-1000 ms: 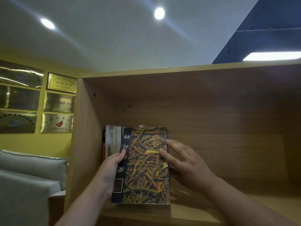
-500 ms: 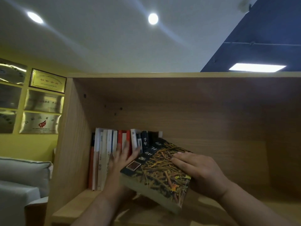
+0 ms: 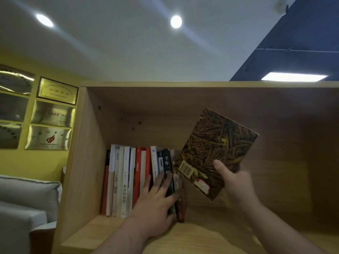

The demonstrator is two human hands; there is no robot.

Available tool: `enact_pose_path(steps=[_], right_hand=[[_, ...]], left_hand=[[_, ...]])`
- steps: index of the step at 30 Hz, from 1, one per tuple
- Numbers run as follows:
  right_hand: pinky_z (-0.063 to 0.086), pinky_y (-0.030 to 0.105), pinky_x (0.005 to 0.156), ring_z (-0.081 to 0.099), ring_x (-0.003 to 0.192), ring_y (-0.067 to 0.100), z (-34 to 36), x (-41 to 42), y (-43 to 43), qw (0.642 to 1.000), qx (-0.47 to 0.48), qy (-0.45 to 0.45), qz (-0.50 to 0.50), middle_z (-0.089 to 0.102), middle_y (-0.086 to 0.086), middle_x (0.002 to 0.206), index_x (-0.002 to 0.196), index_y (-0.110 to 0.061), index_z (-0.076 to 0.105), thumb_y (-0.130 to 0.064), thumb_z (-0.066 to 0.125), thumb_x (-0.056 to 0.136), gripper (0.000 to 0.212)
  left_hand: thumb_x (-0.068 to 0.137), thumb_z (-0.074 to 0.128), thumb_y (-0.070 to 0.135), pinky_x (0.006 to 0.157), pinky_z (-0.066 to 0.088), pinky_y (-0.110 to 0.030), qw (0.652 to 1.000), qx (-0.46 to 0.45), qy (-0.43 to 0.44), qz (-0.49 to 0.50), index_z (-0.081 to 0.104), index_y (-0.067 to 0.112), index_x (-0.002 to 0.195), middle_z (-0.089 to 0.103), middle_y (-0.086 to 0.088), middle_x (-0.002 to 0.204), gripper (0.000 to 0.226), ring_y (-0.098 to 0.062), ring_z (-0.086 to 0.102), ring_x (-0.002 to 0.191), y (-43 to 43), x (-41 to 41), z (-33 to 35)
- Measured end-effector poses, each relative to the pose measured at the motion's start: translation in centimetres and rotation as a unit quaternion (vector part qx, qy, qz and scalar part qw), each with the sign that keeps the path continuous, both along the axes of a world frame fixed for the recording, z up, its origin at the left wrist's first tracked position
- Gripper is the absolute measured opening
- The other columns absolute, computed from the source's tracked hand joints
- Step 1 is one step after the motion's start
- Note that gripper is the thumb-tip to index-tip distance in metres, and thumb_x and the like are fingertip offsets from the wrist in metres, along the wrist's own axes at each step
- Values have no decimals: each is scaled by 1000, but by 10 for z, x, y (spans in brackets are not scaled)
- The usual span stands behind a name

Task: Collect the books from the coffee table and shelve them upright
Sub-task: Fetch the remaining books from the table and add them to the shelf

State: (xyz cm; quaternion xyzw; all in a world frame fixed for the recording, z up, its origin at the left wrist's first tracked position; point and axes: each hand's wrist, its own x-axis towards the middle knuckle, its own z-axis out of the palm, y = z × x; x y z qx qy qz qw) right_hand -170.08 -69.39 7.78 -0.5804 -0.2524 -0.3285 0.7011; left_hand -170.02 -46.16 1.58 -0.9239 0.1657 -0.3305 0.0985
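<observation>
Wooden shelf (image 3: 201, 235): left hand (image 3: 156, 204) presses flat-fingered on the upright row (image 3: 126, 180); right hand (image 3: 236, 184) beside it grips a tilted book (image 3: 216, 147). Easing off early could topple that row.

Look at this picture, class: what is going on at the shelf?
A person is shelving books. The left hand presses against the row of books standing upright at the left end of the wooden shelf. The right hand holds a brown book tilted in the air beside the row, not yet slotted in.
</observation>
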Motion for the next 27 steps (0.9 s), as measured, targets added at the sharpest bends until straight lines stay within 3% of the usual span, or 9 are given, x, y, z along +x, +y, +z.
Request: enact_pose_path(steps=[2,4,9,12,15,17,20,22,27], right_hand=[[52,26,66,71,87,14,0,3,-4,999,0,24,-22,74,-3,87,85,-21,68,-12,71,92,12],[52,28,65,71,85,16,-1,8,-7,997,-30,40,-62,74,-2,84,82,-21,69,-13,72,92,14],[49,14,49,66,67,7,-12,22,12,962,-197,103,-157,70,-3,71,73,-18,68,-15,69,93,21],[58,25,62,70,73,10,-22,27,40,952,-248,144,-104,73,-1,79,86,-21,69,-23,67,94,9],[61,30,78,71,86,5,-30,26,57,936,-312,151,-54,75,-6,91,100,-32,65,-32,66,95,5],[60,33,89,68,100,5,-32,24,56,931,-334,149,1,71,-11,108,113,-46,55,-35,68,95,25],[58,19,76,63,102,5,-32,16,44,906,-347,199,140,59,-17,115,125,-54,35,-29,63,99,46],[55,22,83,61,107,8,-34,15,39,883,-350,245,193,59,-14,118,131,-54,27,-30,61,100,52],[46,44,112,59,126,21,-39,28,55,890,-354,253,135,59,-1,140,154,-44,20,-35,62,99,70]], left_hand=[[92,41,53,116,-22,-53,1000,-20,3,-3,5,46,154,-35,5,154,72,-18,-38,141,-2,-1,0],[92,42,49,112,-28,-47,999,-40,9,-9,4,47,154,-35,7,152,73,-17,-37,142,-2,-4,2],[93,42,46,112,-28,-41,997,-63,27,-27,3,48,154,-36,11,153,72,-13,-38,142,1,-5,5],[93,43,38,119,-22,-35,994,-103,15,-38,5,45,155,-30,13,156,73,-11,-33,146,4,-6,4],[96,47,32,119,-13,-34,979,-200,-8,-29,2,42,156,-29,10,160,76,-9,-33,144,3,-12,4],[97,48,32,119,-8,-34,965,-260,-29,-12,3,38,157,-24,8,163,76,-10,-27,147,2,-16,5],[97,53,28,122,4,-35,944,-328,-21,-11,1,35,158,-21,8,164,80,-14,-16,152,0,-18,5],[97,53,22,121,5,-32,935,-353,-10,-32,1,36,158,-23,13,163,81,-6,-22,147,0,-17,4],[98,50,12,120,2,-26,916,-389,23,-95,4,36,158,-24,23,159,80,3,-19,145,5,-10,3]])
